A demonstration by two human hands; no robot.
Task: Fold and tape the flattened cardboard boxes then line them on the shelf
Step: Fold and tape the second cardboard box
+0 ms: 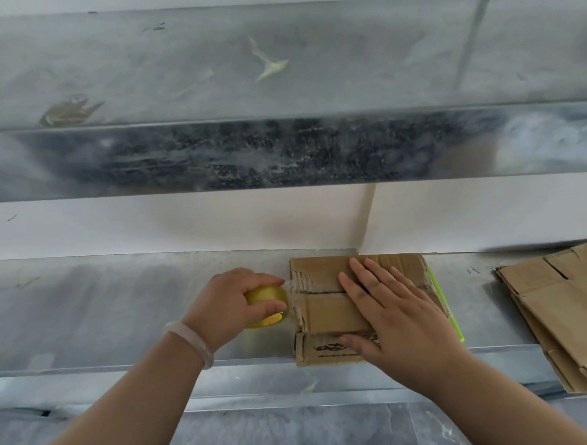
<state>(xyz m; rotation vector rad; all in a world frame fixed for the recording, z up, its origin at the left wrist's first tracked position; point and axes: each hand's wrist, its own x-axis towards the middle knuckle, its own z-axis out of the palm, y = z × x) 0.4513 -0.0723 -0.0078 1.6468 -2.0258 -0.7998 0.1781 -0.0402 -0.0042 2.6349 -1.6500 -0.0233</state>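
A folded-up cardboard box (327, 312) stands on the metal shelf (119, 299) with its top flaps closed. My right hand (392, 315) lies flat on the flaps with straight, spread fingers. Just left of the box, my left hand (235, 303) grips a yellow roll of clear tape (267, 307). A strip of tape stretches from the roll onto the box's left edge. A white bracelet sits on my left wrist.
A stack of flattened cardboard boxes (569, 313) lies at the right end of the shelf, overhanging its front edge. A green stick-like object (448, 309) lies against the box's right side. A second metal shelf (281, 148) hangs above, and a white wall stands behind.
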